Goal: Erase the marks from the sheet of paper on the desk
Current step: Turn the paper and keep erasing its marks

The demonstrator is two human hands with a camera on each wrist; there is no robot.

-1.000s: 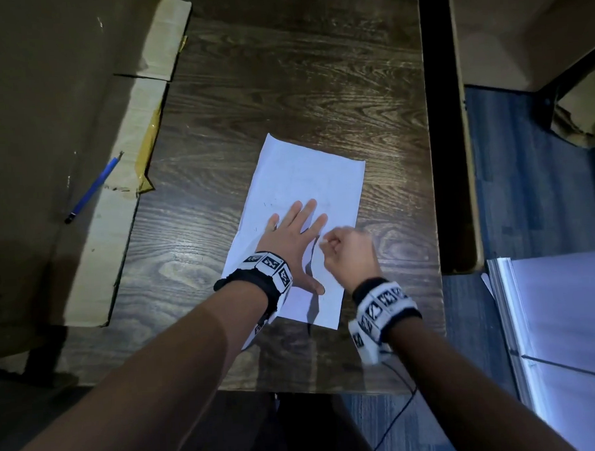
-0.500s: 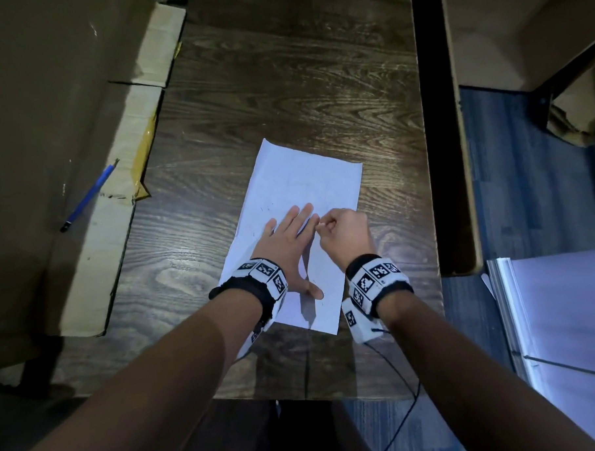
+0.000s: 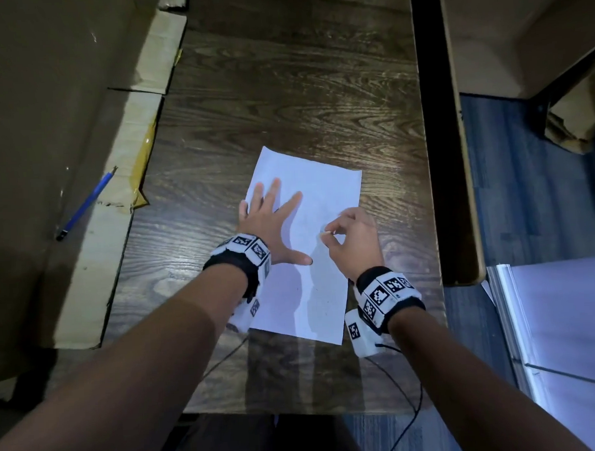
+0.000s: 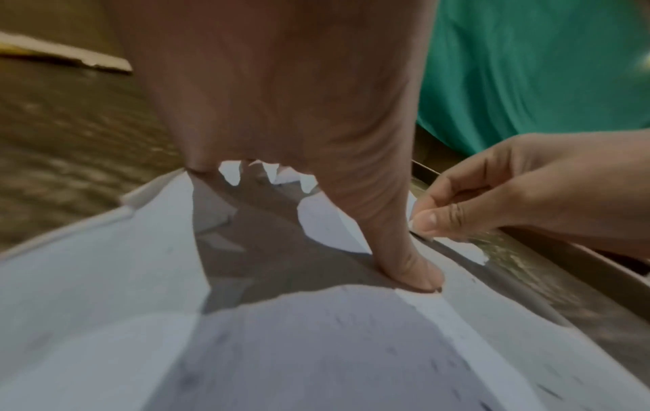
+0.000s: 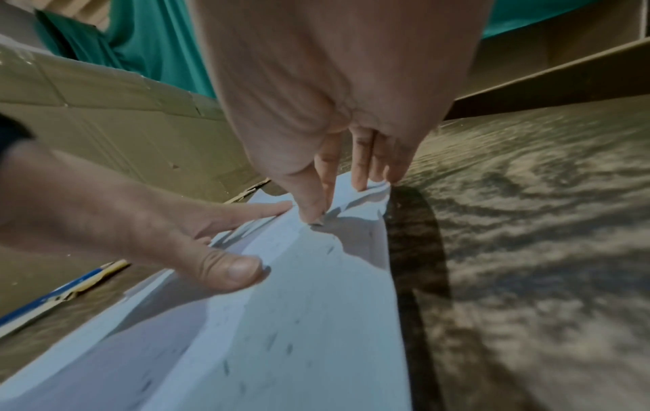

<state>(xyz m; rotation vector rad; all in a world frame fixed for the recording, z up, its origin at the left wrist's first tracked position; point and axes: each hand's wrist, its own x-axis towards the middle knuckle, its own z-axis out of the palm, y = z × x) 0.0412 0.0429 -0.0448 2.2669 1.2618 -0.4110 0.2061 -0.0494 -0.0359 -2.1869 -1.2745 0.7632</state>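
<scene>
Left hand [image 3: 270, 223] first: I have slid it up and toward the left edge of the paper [image 3: 308, 190] since half a second ago. Back then it lay lower, and its fingers were right next to my right hand [image 3: 353, 238]. Now the two hands are apart, and a bare strip of paper shows between them. I think this gives me room to rub in the middle while the sheet stays pinned.

The left hand is flat and spread wide. Its fingers are straight and its thumb [image 4: 408, 267] presses down on the sheet. It holds nothing.

My right hand has moved too. It now sits by the right edge of the paper, with its fingers curled in. The thumb and first finger pinch a small pale eraser [image 3: 323, 233]. I can only see a little bit of it, at the fingertips. It looks very close to the paper, maybe touching, but I cannot tell for sure.

The paper lies flat on the bench [image 3: 283, 89], near the front edge and a bit to the right. Small dark marks [image 5: 278, 342] still show on the part near me, so I think there is more to rub out.

A blue pencil [image 3: 85, 204] lies on the cardboard [image 3: 97, 268] past the left edge of the bench.
</scene>
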